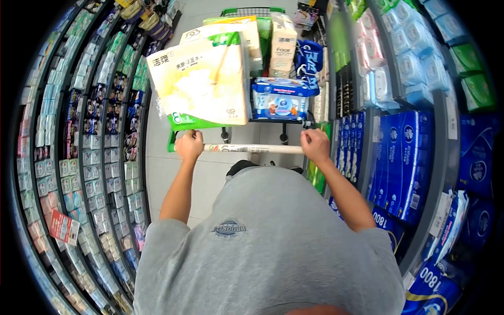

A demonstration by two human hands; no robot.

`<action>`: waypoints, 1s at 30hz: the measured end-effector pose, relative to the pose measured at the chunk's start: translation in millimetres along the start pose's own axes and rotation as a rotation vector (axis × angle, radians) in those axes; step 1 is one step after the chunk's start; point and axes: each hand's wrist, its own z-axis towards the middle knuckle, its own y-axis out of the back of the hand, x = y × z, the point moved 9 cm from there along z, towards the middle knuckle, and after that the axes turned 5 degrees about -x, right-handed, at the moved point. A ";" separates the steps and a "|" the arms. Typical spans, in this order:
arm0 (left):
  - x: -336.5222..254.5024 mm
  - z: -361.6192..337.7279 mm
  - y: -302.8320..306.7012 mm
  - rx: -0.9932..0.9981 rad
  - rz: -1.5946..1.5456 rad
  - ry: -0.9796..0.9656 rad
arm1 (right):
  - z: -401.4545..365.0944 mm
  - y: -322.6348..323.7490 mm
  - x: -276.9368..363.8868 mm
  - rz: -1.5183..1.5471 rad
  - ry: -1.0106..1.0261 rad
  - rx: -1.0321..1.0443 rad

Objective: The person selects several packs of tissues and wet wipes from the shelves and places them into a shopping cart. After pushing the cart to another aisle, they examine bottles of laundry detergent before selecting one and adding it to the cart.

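Gripping handle (252, 149), both hands; clock centred on mid-handle, 12 o'clock straight ahead.
Left hand (189, 144) at 9 o'clock, fingers curled closed round the bar; right hand (315, 145) at 3 o'clock, likewise wrapped on it. Cart (252, 10) at 12 o'clock, loaded. Big cream-green pack (210, 86) at 11 o'clock, tilted, near left hand. Blue-white pack (280, 101) at 1 o'clock, near right hand; blue bag (308, 56) just behind, same bearing. Face pack (282, 50) upright between 12 and 1 o'clock, beside bag. Grey shirt (262, 252), printed, at 6 o'clock. Outward: small packs (68, 168) in rows, 9 o'clock; red sign (64, 227), 8 o'clock; large blue packs (401, 163), 3 o'clock; pale-blue packs (415, 65), 2 o'clock.
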 end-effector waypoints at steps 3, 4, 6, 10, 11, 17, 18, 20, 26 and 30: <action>-0.5 4.9 0.9 -0.045 -0.021 -0.028 | 3.5 -7.5 -2.0 -0.039 -0.019 0.034; 0.6 7.2 0.1 -0.046 -0.016 -0.022 | 5.2 -9.4 -0.8 -0.032 -0.017 0.038; -2.4 11.4 2.4 -0.086 -0.036 -0.045 | 8.1 -10.6 -3.1 -0.029 -0.040 0.018; -1.0 24.5 -2.0 -0.019 -0.011 -0.029 | 17.1 -17.8 -3.1 -0.057 -0.070 0.025; -1.6 27.2 -1.6 -0.030 -0.031 -0.008 | 19.2 -19.9 -3.8 -0.049 -0.070 0.017; 0.1 46.1 -15.1 0.030 -0.040 0.010 | 36.2 -11.4 26.9 -0.201 0.125 -0.135; -2.0 49.6 -14.2 0.022 -0.047 0.008 | 40.9 -10.0 41.5 -0.204 0.132 -0.144; -3.3 53.6 -13.7 0.045 -0.024 0.005 | 50.8 -9.1 88.2 0.095 0.076 -0.053; -1.5 64.6 -22.8 0.070 0.044 0.011 | 66.6 52.1 314.3 1.718 -0.167 1.010; -3.7 65.7 -30.1 0.065 -0.034 0.012 | 72.5 104.9 385.0 2.095 -0.101 1.236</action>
